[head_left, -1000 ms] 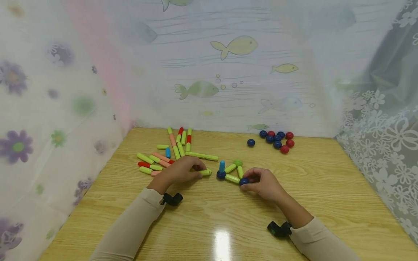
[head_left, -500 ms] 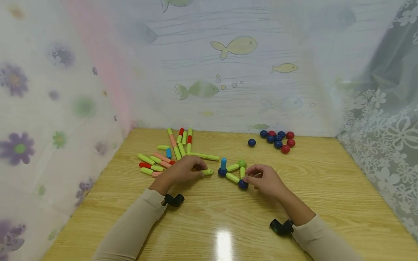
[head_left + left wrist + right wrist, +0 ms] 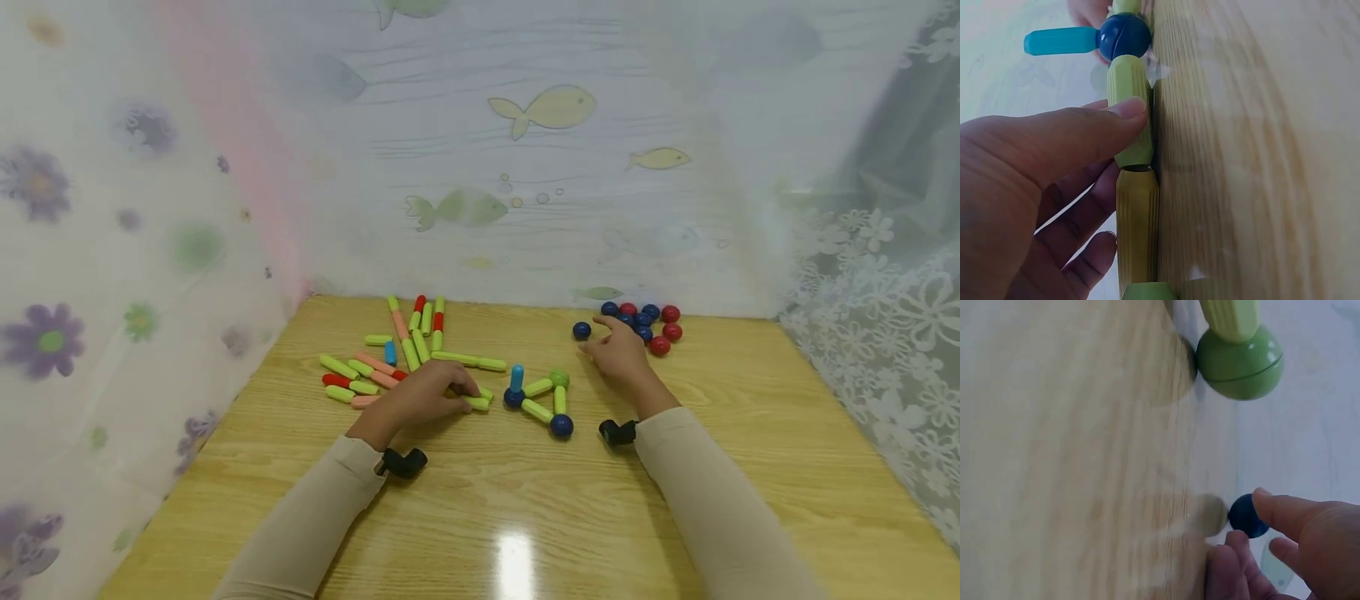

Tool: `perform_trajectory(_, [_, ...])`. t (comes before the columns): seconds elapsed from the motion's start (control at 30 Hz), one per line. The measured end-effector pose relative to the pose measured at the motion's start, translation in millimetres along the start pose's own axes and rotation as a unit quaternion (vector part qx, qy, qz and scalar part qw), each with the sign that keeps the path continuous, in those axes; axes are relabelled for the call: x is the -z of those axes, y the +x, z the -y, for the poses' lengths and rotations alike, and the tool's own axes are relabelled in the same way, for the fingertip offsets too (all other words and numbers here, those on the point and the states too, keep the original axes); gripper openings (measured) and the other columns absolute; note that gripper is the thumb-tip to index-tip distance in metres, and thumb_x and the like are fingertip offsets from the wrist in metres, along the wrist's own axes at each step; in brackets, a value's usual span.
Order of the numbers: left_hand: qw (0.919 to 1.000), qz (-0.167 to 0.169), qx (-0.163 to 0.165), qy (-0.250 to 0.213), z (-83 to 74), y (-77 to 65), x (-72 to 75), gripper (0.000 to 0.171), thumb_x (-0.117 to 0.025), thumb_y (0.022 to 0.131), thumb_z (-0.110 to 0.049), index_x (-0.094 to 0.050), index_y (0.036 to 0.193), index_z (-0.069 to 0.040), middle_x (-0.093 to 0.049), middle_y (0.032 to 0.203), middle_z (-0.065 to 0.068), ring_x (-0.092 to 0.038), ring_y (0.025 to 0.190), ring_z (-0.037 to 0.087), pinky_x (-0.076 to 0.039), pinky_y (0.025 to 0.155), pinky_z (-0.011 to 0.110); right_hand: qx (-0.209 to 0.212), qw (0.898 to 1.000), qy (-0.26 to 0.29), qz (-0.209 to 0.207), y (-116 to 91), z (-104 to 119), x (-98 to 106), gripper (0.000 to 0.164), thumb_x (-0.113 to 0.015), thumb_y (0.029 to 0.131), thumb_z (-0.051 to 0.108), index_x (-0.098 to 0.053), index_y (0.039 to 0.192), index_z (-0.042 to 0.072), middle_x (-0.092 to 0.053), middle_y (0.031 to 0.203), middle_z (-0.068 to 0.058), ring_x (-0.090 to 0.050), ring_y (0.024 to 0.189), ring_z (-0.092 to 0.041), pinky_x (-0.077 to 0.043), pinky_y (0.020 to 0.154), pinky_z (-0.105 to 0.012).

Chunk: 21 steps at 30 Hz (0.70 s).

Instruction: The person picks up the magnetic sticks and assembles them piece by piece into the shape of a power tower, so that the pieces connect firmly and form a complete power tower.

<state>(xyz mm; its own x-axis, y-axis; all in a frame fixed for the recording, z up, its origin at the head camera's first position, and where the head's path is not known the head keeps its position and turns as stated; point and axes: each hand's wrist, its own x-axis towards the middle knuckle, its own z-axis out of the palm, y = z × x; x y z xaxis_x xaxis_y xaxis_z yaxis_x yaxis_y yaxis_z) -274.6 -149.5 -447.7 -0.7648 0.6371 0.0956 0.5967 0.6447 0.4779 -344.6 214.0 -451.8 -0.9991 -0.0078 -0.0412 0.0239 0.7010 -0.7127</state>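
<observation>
My left hand (image 3: 423, 398) pinches a yellow-green stick (image 3: 1124, 87) between thumb and fingers, low over the table. Just right of it lies a triangle of yellow-green sticks (image 3: 537, 411), joined by a green ball (image 3: 558, 379) and two dark blue balls, the nearer one (image 3: 561, 426) at the front corner. From the left blue ball (image 3: 513, 398) a light blue stick (image 3: 517, 377) stands up. Beyond the triangle, my right hand (image 3: 621, 360) holds nothing, its thumb and fingers apart. A single blue ball (image 3: 581, 331) sits just ahead of its fingertips.
Several blue and red balls (image 3: 660, 345) cluster at the back right, partly behind the right hand. Yellow-green, orange and red sticks (image 3: 339, 367) are spread over the left side, with a short blue one (image 3: 390, 353) among them. A patterned curtain (image 3: 450, 150) bounds the table's back.
My right hand has let go of the triangle's front blue ball and moved away toward the loose balls. The triangle has shifted slightly. My left hand stays in place with its stick.
</observation>
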Motion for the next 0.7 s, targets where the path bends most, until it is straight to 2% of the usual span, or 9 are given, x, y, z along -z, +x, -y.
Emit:
perform_trajectory(0.2, [0.9999, 0.003, 0.008, -0.012, -0.8, -1.5, 2.1, 0.016, -0.076, 0.096, -0.02, -0.078, 0.112, -0.022, -0.072, 0.112, -0.008, -0.066, 0.102, 0.011, -0.057, 0.089, 0.032, -0.015, 0.999, -0.046, -0.017, 15.1, 7.3, -5.8, 0.053, -0.065, 0.102, 0.035, -0.056, 0.148, 0.012, -0.069, 0.115, -0.019, -0.065, 0.089, -0.03, -0.052, 0.073, -0.037])
perform_trajectory(0.3, [0.9991, -0.001, 0.022, -0.036, -5.9, -5.4, -0.5, 0.017, -0.076, 0.097, -0.021, -0.076, 0.114, -0.022, -0.071, 0.112, -0.009, -0.066, 0.102, 0.01, -0.057, 0.09, 0.034, -0.008, 1.0, -0.024, -0.007, 7.1, 10.5, -4.6, 0.05, -0.065, 0.102, 0.04, -0.06, 0.144, 0.013, -0.066, 0.123, -0.021, -0.065, 0.098, -0.034, -0.054, 0.079, -0.042])
perform_trajectory(0.37, [0.9978, -0.005, 0.035, -0.056, -8.0, -8.7, -1.7, 0.017, -0.075, 0.097, -0.022, -0.075, 0.114, -0.023, -0.071, 0.111, -0.01, -0.066, 0.102, 0.009, -0.056, 0.091, 0.034, 0.02, 1.0, 0.004, 0.004, -2.1, 15.6, -5.0, 0.051, -0.066, 0.101, 0.044, -0.061, 0.143, 0.015, -0.064, 0.128, -0.019, -0.064, 0.104, -0.034, -0.055, 0.083, -0.044])
perform_trajectory(0.47, [0.9953, -0.012, 0.05, -0.082, -11.7, -13.1, -2.7, 0.016, -0.073, 0.099, -0.023, -0.074, 0.115, -0.025, -0.07, 0.11, -0.012, -0.065, 0.101, 0.007, -0.056, 0.092, 0.034, 0.09, 0.994, 0.056, 0.033, -23.3, 27.3, -7.2, 0.051, -0.067, 0.099, 0.05, -0.063, 0.14, 0.019, -0.063, 0.132, -0.014, -0.065, 0.111, -0.034, -0.057, 0.089, -0.047])
perform_trajectory(0.57, [0.9936, -0.015, 0.061, -0.093, -16.4, -15.5, -3.6, 0.015, -0.071, 0.1, -0.023, -0.073, 0.115, -0.027, -0.07, 0.11, -0.013, -0.065, 0.101, 0.006, -0.056, 0.092, 0.034, 0.169, 0.979, 0.094, 0.065, -47.9, 38.7, -10.1, 0.047, -0.069, 0.098, 0.049, -0.066, 0.135, 0.021, -0.064, 0.134, -0.008, -0.063, 0.119, -0.031, -0.056, 0.096, -0.05])
perform_trajectory(0.7, [0.9924, -0.018, 0.074, -0.097, -22.3, -16.9, -7.0, 0.015, -0.07, 0.101, -0.023, -0.072, 0.115, -0.025, -0.07, 0.109, -0.011, -0.066, 0.1, 0.007, -0.056, 0.092, 0.035, 0.235, 0.959, 0.126, 0.099, -74.4, 49.6, -13.2, 0.037, -0.071, 0.098, 0.042, -0.069, 0.13, 0.023, -0.063, 0.134, -0.003, -0.06, 0.123, -0.03, -0.052, 0.1, -0.053])
